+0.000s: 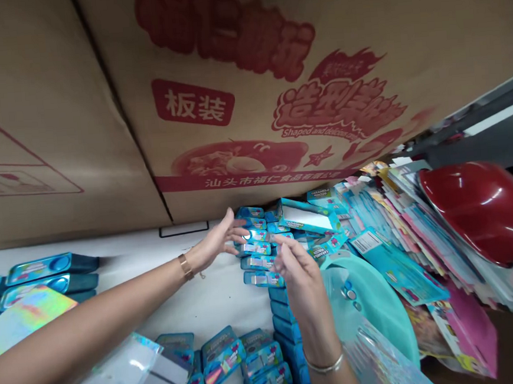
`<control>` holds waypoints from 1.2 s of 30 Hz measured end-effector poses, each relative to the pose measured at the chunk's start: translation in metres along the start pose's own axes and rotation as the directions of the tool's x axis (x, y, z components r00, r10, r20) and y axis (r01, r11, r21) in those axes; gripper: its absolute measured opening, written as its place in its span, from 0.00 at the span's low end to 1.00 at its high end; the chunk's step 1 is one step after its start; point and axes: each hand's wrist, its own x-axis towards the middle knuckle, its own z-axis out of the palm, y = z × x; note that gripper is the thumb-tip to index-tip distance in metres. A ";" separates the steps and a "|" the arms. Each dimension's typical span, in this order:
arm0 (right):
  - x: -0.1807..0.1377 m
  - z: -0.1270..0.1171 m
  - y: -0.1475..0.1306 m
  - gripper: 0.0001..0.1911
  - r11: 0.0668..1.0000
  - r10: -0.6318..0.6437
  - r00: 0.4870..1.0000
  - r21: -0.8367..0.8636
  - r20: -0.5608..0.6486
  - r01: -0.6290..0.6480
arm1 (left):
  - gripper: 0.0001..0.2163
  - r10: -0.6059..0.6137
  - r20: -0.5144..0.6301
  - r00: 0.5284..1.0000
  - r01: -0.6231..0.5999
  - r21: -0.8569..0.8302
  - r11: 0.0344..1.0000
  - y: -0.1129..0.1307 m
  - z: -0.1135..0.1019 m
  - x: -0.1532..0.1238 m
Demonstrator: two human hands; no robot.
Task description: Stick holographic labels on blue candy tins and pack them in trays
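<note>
the left hand [216, 239] is reaching in with its thumb raised and its fingers spreading wide apart, holding nothing visible. its fingertips are ending right at a column of blue tins [256, 248]; whether they are touching them is impossible to tell. the right hand [303, 277] is curling its lower fingers loosely, while its index finger is pointing toward the same tins from the opposite side; whether anything small is sitting between its thumb and fingers cannot be told.

just beyond the right fingertips, an opened blue box [307, 216] is lying tilted, its white inside showing. beside the right hand, on the side away from the left fingers, a turquoise basin [387, 300] is holding small round silvery pieces [348, 292], with a clear plastic bag [373, 348] lying partly over it. past the basin, a flat blue package [400, 266] is leaning near a row of colourful packs [418, 220].

nearer the wearer than both hands' fingers, more tins [225, 355] are standing on the white table [221, 307]. beyond all the fingers, a printed cardboard box [251, 127] is rising like a wall.
</note>
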 end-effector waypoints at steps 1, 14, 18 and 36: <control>0.001 0.001 -0.004 0.18 0.990 0.076 0.996 0.113 0.037 -0.080 | 0.41 -0.074 0.066 0.995 0.079 -0.075 0.994 0.006 0.001 -0.002; 0.038 0.016 0.042 0.20 0.987 0.128 0.989 0.104 -0.076 -0.120 | 0.22 0.053 0.028 0.998 -0.059 0.362 0.930 -0.017 -0.003 0.008; 0.059 0.030 0.067 0.15 0.942 -0.220 0.930 -0.310 -0.296 0.124 | 0.18 0.257 -0.067 0.964 -0.141 0.690 0.710 -0.022 -0.006 0.022; 0.078 0.024 0.100 0.08 0.533 -0.462 0.877 -0.832 -0.135 0.153 | 0.19 0.207 -0.120 0.971 0.001 0.868 0.497 -0.050 0.001 0.048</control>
